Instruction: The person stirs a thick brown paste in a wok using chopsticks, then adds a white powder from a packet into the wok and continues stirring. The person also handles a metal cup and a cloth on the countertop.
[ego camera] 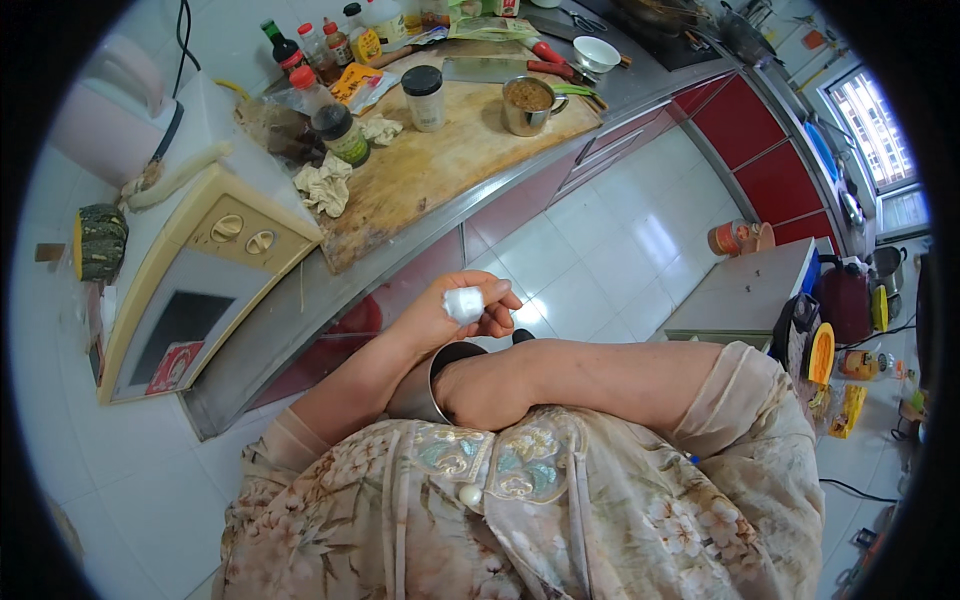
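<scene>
My left hand [484, 304], with a white wrapping round the thumb, is raised over a metal container [412, 394] held close to my body. Its fingers are curled; whether they grip something is unclear. My right hand [480, 390] reaches into the container's mouth, so its fingers are hidden. On the wooden cutting board [450, 169] stand a metal mug [527, 109] of brown contents and a white jar with a black lid [424, 97]. A cleaver [484, 70] with a red handle lies behind them.
A cream microwave oven [217, 262] stands at the left. Sauce bottles [285, 49] and crumpled cloths or paper [326, 184] are along the board's left side. A white bowl [596, 54] sits on the metal counter. At right is a low cabinet [750, 289] with a cut pumpkin [821, 352] nearby.
</scene>
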{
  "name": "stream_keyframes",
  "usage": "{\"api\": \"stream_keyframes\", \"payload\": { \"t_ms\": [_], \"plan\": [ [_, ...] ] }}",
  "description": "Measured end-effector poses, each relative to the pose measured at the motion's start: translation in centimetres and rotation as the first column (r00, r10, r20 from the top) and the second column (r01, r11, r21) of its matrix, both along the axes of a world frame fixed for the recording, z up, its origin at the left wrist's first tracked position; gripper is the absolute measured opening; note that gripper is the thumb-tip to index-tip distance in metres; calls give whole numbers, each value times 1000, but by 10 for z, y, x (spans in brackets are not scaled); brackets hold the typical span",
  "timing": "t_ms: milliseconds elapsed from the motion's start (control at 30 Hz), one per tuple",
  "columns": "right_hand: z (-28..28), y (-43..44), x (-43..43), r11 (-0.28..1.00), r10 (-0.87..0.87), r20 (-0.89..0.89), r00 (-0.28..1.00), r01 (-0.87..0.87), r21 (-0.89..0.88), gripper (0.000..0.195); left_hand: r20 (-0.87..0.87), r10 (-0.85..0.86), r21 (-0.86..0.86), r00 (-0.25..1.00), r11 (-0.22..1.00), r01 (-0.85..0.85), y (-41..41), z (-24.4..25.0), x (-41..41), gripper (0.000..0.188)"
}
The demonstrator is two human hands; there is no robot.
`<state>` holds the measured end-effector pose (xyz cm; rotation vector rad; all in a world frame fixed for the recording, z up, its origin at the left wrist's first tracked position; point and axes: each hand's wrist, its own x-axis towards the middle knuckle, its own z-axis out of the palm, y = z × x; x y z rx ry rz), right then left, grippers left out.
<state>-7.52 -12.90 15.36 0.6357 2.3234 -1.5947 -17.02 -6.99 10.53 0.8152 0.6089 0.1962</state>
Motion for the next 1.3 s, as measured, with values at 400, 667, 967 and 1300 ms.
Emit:
{"api": "stream_keyframes", "payload": {
  "t_ms": [400,667,967,1300],
  "plan": [
    [-4,-3,-2,963,-171,-154,973,198,180,15,-14,-58,36,998,998,59,1,-1,-7,28],
    [33,15,74,571,-812,-274,516,600,-561,36,-17,174,91,985,981,-172,13,1,-29,27],
    [-53,125,82,-68,-987,-34,-155,606,-792,32,84,445,16,892,894,-448,22,15,-49,27],
    [-46,58,66,552,-784,-144,603,573,-606,25,64,607,18,792,793,-609,25,14,-52,28]
  ]
}}
